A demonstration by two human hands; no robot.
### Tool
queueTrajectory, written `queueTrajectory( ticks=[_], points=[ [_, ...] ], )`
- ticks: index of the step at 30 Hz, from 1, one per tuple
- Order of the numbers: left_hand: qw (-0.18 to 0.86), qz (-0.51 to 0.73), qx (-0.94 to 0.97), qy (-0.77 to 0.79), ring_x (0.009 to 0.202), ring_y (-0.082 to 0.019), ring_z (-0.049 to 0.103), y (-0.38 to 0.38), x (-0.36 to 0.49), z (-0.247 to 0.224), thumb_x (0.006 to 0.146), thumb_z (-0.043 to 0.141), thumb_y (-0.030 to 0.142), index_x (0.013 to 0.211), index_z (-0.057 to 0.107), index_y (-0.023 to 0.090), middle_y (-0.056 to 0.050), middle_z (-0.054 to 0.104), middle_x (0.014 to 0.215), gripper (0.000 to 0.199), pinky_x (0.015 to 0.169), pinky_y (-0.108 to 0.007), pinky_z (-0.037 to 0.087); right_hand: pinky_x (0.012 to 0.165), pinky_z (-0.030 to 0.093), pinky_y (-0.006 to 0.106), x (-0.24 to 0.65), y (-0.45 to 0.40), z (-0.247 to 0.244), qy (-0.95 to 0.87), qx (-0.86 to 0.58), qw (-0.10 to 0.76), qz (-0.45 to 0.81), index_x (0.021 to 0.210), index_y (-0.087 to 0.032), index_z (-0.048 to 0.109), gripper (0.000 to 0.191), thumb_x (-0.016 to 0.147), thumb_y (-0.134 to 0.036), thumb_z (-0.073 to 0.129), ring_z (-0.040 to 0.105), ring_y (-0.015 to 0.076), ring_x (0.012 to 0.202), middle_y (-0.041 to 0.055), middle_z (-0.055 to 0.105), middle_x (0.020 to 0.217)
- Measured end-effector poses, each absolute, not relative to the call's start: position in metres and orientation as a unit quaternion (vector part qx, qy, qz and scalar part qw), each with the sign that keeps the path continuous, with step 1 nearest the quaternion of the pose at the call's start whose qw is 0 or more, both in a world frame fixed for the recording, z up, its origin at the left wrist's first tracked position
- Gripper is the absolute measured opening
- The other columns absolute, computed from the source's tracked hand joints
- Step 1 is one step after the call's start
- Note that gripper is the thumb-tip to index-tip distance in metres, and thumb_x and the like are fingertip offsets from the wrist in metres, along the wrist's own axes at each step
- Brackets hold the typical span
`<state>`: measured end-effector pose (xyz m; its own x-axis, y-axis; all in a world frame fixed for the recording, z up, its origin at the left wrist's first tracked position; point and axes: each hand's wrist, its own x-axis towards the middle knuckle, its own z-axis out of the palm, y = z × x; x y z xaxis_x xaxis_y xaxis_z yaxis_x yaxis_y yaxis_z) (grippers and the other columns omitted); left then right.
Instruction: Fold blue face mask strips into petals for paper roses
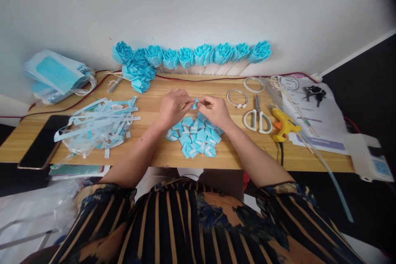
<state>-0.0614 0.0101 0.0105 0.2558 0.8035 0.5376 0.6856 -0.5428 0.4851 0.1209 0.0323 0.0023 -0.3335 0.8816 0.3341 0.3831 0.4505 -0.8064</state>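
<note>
Between my two hands, at the middle of the wooden table, is a small blue folded piece (194,104) of what looks like mask fabric. My left hand (175,107) pinches it from the left with thumb and fingertips. From the right, my right hand (214,110) grips its other side, fingers closed. Just below lies a pile of folded blue pieces (193,137), some with white strips showing. Part of the pile is hidden by my right hand.
Blue fabric flowers (186,57) on sticks lean along the wall. To the left are cut strips (95,123), a phone (45,142) and a stack of masks (57,72). On the right lie tape rolls (237,98), scissors (257,117), a yellow glue gun (284,124) and keys (314,94).
</note>
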Motion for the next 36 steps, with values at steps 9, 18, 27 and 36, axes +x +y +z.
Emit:
queueTrajectory(
  ticks=[9, 18, 27, 36],
  points=[
    [0.043, 0.379, 0.803, 0.458, 0.079, -0.019, 0.058, 0.008, -0.062, 0.014, 0.090, 0.058, 0.028, 0.081, 0.073, 0.019, -0.006, 0.067, 0.077, 0.020, 0.073, -0.034, 0.038, 0.066, 0.044, 0.025, 0.121, 0.030, 0.006, -0.760, -0.418, 0.384, 0.317, 0.075, -0.017, 0.068, 0.012, 0.076, -0.025, 0.058, 0.059, 0.0143, 0.066, 0.0005, 0.066, 0.068],
    [0.282, 0.503, 0.642, 0.506, 0.074, -0.015, 0.058, 0.008, -0.059, 0.016, 0.088, 0.056, 0.040, 0.081, 0.069, 0.015, -0.004, 0.068, 0.079, 0.029, 0.069, -0.027, 0.042, 0.068, 0.045, 0.026, 0.122, 0.031, 0.006, -0.752, -0.398, 0.412, 0.326, 0.076, -0.017, 0.067, 0.014, 0.079, -0.027, 0.059, 0.058, 0.0142, 0.067, 0.0002, 0.065, 0.070],
    [0.515, 0.499, 0.530, 0.453, 0.066, -0.011, 0.053, 0.010, -0.058, 0.011, 0.068, 0.075, 0.047, 0.076, 0.065, 0.015, 0.000, 0.063, 0.071, 0.034, 0.067, -0.026, 0.042, 0.074, 0.048, 0.028, 0.121, 0.030, 0.005, -0.760, -0.383, 0.410, 0.328, 0.082, -0.018, 0.072, 0.016, 0.081, -0.028, 0.060, 0.062, 0.0157, 0.072, 0.0006, 0.070, 0.075],
    [0.518, 0.512, 0.518, 0.449, 0.066, -0.012, 0.055, 0.009, -0.058, 0.014, 0.065, 0.078, 0.045, 0.072, 0.063, 0.015, 0.000, 0.063, 0.068, 0.034, 0.069, -0.026, 0.044, 0.086, 0.050, 0.032, 0.137, 0.041, 0.009, -0.723, -0.320, 0.385, 0.476, 0.100, -0.020, 0.074, 0.027, 0.088, -0.036, 0.056, 0.067, 0.0190, 0.089, 0.0030, 0.074, 0.091]
  ],
)
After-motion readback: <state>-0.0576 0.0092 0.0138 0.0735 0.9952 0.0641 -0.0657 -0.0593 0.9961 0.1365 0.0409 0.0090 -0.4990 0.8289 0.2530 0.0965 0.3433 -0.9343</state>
